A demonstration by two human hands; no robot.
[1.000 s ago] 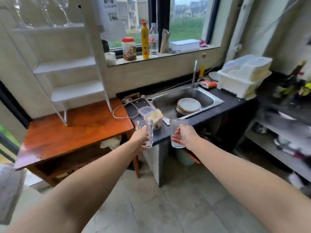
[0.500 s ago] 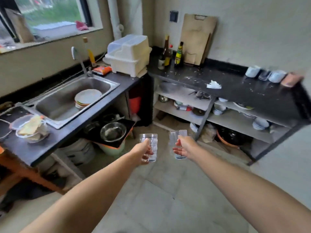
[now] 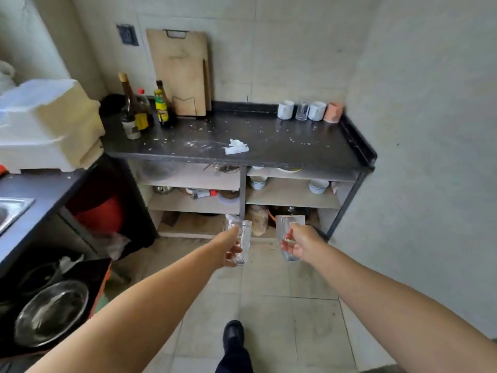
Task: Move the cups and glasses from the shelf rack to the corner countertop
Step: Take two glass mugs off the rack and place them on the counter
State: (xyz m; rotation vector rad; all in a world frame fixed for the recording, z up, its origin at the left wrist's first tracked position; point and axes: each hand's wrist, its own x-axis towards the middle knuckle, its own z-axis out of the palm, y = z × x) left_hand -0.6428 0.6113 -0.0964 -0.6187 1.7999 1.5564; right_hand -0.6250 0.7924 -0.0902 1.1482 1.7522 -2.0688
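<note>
My left hand (image 3: 228, 247) is shut on a ribbed clear glass (image 3: 243, 242), held upright over the floor. My right hand (image 3: 298, 244) grips a smooth clear glass (image 3: 289, 232) beside it, also upright. Both are in front of and below the dark corner countertop (image 3: 269, 141). At the counter's back right stand two white cups (image 3: 285, 109), a small clear glass (image 3: 302, 111) between them and a pink cup (image 3: 333, 112). The shelf rack is out of view.
A crumpled tissue (image 3: 236, 147) lies mid-counter. Bottles (image 3: 145, 109) and a wooden cutting board (image 3: 180, 71) stand at the back left. A white dish rack (image 3: 48, 122) sits on the left. Shelves under the counter hold bowls (image 3: 318, 185). A wall bounds the right side.
The view has swung right from the sink and rack table to face the corner countertop, which is now closer. Both hands still carry their glasses in front of me.
</note>
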